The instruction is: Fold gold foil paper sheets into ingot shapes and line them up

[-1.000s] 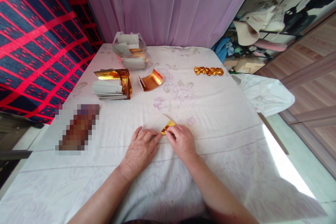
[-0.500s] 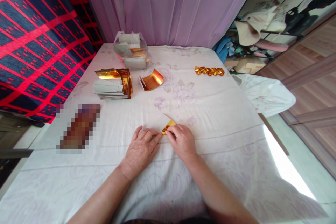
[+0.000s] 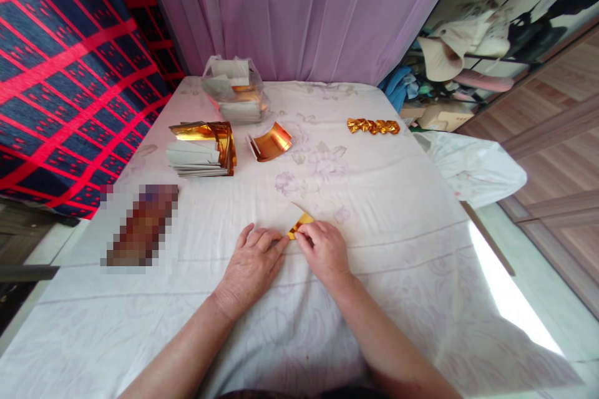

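Note:
A small sheet of gold foil paper lies partly folded on the white flowered cloth, its pale back showing at the far corner. My left hand presses its fingertips on the paper's left edge. My right hand pinches the paper's near right side against the cloth. Most of the sheet is hidden under my fingers.
A stack of gold and white sheets lies at the far left, a curled gold sheet beside it, a clear bag of sheets behind. A row of folded gold pieces sits far right. A blurred patch lies left. The table's right edge drops to the floor.

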{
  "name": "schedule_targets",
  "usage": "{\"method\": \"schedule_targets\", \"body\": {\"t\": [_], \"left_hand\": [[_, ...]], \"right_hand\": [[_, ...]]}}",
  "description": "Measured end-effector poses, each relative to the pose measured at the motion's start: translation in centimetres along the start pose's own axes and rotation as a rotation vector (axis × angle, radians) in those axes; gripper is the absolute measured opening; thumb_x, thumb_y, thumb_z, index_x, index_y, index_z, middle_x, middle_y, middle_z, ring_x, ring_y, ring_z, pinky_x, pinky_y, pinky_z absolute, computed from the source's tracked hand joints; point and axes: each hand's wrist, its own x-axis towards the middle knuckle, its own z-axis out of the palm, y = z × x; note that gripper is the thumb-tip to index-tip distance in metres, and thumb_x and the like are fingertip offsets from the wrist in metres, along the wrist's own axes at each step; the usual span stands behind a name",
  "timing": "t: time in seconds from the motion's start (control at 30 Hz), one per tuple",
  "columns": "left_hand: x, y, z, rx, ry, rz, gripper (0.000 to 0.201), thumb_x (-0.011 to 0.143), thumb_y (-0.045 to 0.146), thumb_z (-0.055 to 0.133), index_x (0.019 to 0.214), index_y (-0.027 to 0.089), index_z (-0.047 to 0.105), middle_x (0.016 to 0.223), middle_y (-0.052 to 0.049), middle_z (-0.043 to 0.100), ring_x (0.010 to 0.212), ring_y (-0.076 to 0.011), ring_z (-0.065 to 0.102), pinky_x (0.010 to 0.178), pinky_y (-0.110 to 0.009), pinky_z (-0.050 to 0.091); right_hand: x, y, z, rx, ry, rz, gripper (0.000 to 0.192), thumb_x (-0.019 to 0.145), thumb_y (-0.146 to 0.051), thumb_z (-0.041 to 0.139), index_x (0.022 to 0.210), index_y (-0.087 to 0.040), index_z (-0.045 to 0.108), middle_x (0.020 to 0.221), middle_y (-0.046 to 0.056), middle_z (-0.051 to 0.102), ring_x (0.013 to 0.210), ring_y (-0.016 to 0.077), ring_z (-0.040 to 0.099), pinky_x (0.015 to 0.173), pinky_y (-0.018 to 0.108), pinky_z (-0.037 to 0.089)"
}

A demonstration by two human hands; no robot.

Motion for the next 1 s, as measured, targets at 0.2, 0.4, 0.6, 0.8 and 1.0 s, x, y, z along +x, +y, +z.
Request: {"method": "schedule_targets", "body": {"t": [0.2, 0.4, 0.6, 0.8, 1.0], "left_hand": [[0.02, 0.03, 0.04, 0.001, 0.000, -0.006, 0.032, 0.095, 0.022, 0.048, 0.124, 0.024, 0.062, 0.109, -0.006, 0.066, 0.104, -0.0228, 0.056, 0.110, -0.054, 0.031], [0.00, 0.03, 0.07, 0.005, 0.000, -0.010, 0.033, 0.094, 0.021, 0.049, 0.124, 0.025, 0.062, 0.109, -0.006, 0.066, 0.105, -0.0227, 0.056, 0.111, -0.054, 0.030], [0.06, 0.22, -0.12, 0.018, -0.019, -0.023, 0.033, 0.094, 0.021, 0.049, 0.125, 0.024, 0.061, 0.109, -0.005, 0.066, 0.105, -0.0232, 0.056, 0.111, -0.055, 0.029], [0.10, 0.36, -0.15, 0.019, -0.011, -0.033, 0.035, 0.093, 0.020, 0.050, 0.126, 0.027, 0.061, 0.109, -0.005, 0.066, 0.104, -0.0222, 0.058, 0.112, -0.055, 0.027], [0.05, 0.31, 0.07, 0.030, 0.001, -0.032, 0.035, 0.092, 0.018, 0.052, 0.125, 0.027, 0.061, 0.108, -0.004, 0.066, 0.104, -0.0226, 0.058, 0.112, -0.056, 0.026]], "right_hand": [[0.02, -0.06, -0.07, 0.003, -0.007, 0.006, 0.018, 0.092, -0.025, 0.058, 0.075, -0.022, 0.061, 0.070, 0.001, 0.065, 0.070, 0.0176, 0.058, 0.068, 0.030, 0.036], [0.00, -0.06, -0.07, -0.003, -0.018, 0.006, 0.020, 0.094, -0.026, 0.055, 0.075, -0.022, 0.061, 0.070, 0.001, 0.064, 0.070, 0.0176, 0.058, 0.067, 0.030, 0.036], [0.00, -0.03, -0.01, -0.013, -0.011, 0.003, 0.020, 0.094, -0.026, 0.055, 0.075, -0.022, 0.061, 0.071, 0.001, 0.064, 0.071, 0.0177, 0.058, 0.067, 0.030, 0.036], [0.00, -0.06, -0.10, 0.002, -0.023, -0.006, 0.013, 0.090, -0.024, 0.058, 0.078, -0.022, 0.061, 0.072, 0.001, 0.064, 0.072, 0.0177, 0.059, 0.069, 0.030, 0.037], [-0.06, -0.35, -0.03, 0.019, -0.017, 0.022, 0.008, 0.086, -0.027, 0.063, 0.080, -0.022, 0.061, 0.075, 0.002, 0.065, 0.077, 0.0185, 0.060, 0.073, 0.031, 0.039]]}}
